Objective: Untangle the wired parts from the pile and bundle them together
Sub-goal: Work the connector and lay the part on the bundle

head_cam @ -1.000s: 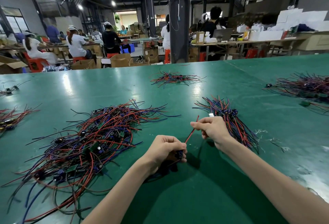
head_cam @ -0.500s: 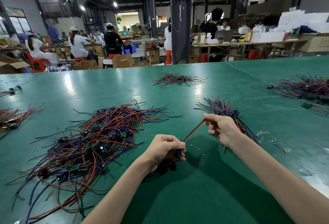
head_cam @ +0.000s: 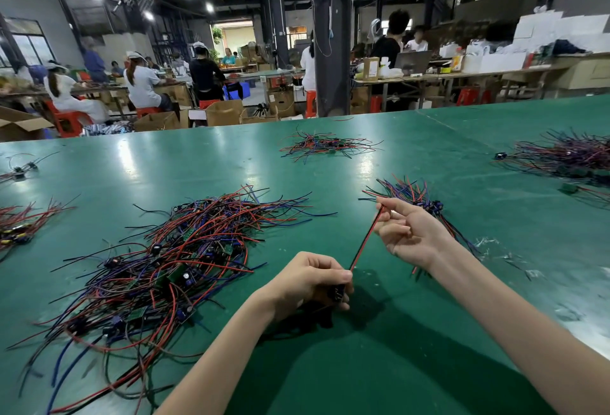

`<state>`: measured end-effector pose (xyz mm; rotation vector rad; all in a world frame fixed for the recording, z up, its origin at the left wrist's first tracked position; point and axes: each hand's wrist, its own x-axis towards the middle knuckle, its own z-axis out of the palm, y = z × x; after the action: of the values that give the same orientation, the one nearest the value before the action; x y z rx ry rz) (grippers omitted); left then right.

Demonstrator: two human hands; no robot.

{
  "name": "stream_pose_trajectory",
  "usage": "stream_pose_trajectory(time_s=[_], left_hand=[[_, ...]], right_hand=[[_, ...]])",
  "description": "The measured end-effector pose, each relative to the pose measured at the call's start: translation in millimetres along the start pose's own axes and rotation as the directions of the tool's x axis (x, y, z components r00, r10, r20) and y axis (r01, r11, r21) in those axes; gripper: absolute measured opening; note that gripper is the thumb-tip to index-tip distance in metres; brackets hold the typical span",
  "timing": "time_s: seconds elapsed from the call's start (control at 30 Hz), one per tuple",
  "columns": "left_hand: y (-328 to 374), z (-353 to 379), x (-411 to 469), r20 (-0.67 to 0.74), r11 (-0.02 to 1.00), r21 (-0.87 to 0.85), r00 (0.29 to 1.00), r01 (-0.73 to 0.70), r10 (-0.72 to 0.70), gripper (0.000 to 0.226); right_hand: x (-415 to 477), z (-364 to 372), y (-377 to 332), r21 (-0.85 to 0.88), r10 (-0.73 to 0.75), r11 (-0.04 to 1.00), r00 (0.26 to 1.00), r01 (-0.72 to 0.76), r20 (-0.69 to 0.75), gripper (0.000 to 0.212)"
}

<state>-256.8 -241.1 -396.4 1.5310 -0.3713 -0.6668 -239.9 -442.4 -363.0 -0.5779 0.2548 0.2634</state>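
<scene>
A big tangled pile [head_cam: 171, 259] of red, blue and black wires with small circuit parts lies on the green table [head_cam: 379, 365] at the left. My left hand [head_cam: 310, 282] grips the dark body of one wired part [head_cam: 338, 292] low over the table. Its red and black wires [head_cam: 364, 243] run taut up to my right hand [head_cam: 409, 233], which pinches their far end between thumb and forefinger. Behind my right hand lies a sorted bundle [head_cam: 419, 196] of the same wired parts, partly hidden by the hand and wrist.
More wire piles lie on the table at the back centre [head_cam: 326, 145], the far right [head_cam: 571, 157] and the left edge [head_cam: 19, 226]. Wire scraps [head_cam: 495, 249] dot the table at the right. People work at benches beyond the table's far edge.
My right hand has slid up and to the right along the red and black wires, drawing them straight. My left hand has stayed in place with the part's body.
</scene>
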Motion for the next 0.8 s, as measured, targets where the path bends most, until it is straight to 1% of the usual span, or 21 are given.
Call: stream_pose_trajectory(time_s=[0.03,0.1,0.17,0.23,0.27,0.3,0.43,0.57,0.67,0.8], left_hand=[[0,1,-1,0.023,1.000,0.002,1.000,-0.001,0.001,0.026],[0,0,-1,0.029,1.000,-0.009,1.000,-0.008,0.008,0.023],[1,-1,-2,0.012,0.999,-0.050,1.000,-0.015,0.016,0.015],[2,-1,-3,0.008,0.996,-0.086,1.000,-0.021,0.022,0.010],[1,-2,-3,0.009,0.995,-0.096,1.000,-0.021,0.022,0.010],[1,-2,-3,0.011,0.995,-0.098,1.000,-0.022,0.023,0.010],[-2,-1,-4,0.009,0.996,-0.084,1.000,-0.024,0.025,0.009],[-2,-1,-4,0.016,0.996,-0.081,1.000,-0.024,0.025,0.013],[-1,-1,-5,0.049,0.997,-0.071,0.998,-0.028,0.031,0.013],[-1,1,-5,0.118,0.998,-0.047,0.992,-0.031,0.036,0.020]], right_hand=[[1,0,0,-0.037,-0.020,0.999,1.000,0.020,-0.012,0.024],[3,-2,0,-0.178,-0.112,0.979,0.992,0.100,-0.058,0.027],[7,-6,0,-0.366,-0.278,0.901,0.958,0.235,-0.068,0.025],[8,-9,0,-0.485,-0.406,0.805,0.913,0.343,-0.028,0.023],[8,-11,0,-0.499,-0.426,0.787,0.905,0.363,-0.013,0.024],[8,-12,1,-0.492,-0.422,0.790,0.907,0.366,-0.004,0.027],[11,-18,4,-0.420,-0.338,0.856,0.941,0.302,-0.013,0.030],[13,-20,4,-0.420,-0.339,0.858,0.940,0.297,-0.028,0.031],[14,-20,4,-0.483,-0.397,0.808,0.918,0.337,-0.023,0.029],[14,-21,7,-0.635,-0.555,0.649,0.831,0.419,-0.020,0.026]])
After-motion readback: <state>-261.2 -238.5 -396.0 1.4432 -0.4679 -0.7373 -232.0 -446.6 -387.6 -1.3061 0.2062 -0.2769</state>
